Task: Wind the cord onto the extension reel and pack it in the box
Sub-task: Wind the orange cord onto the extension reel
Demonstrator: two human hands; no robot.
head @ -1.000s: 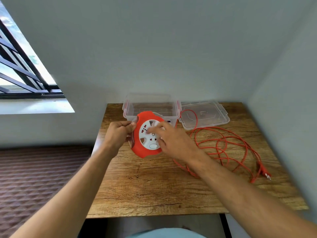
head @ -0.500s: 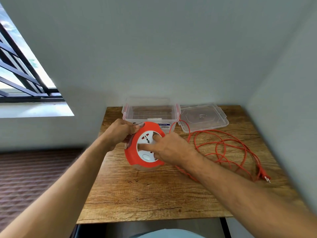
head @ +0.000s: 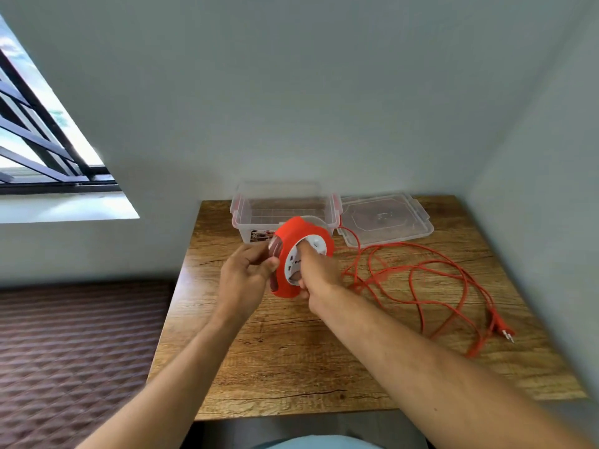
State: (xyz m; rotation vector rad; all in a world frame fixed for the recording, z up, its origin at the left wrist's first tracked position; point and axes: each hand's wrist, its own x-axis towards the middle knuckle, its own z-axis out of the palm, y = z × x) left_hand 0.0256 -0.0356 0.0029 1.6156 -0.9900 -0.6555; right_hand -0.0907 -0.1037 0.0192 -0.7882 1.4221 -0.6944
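I hold an orange extension reel (head: 291, 236) with a white socket face above the wooden table (head: 291, 358), tilted on edge. My left hand (head: 246, 277) grips its left rim. My right hand (head: 319, 270) is pressed on the white socket face, fingers curled over it. The orange cord (head: 418, 286) lies in loose loops on the table to the right, running up behind the reel. Its plug (head: 500, 327) rests near the right table edge. The clear plastic box (head: 282, 205) stands open behind the reel.
The box's clear lid (head: 385, 222) lies flat to the right of the box. Walls close in behind and to the right of the table. A window is at the far left, and patterned flooring lies left of the table.
The reel has turned from facing me to tilted on edge and lifted a little. My right hand has rotated round on the socket face. The cord loops have shifted slightly.
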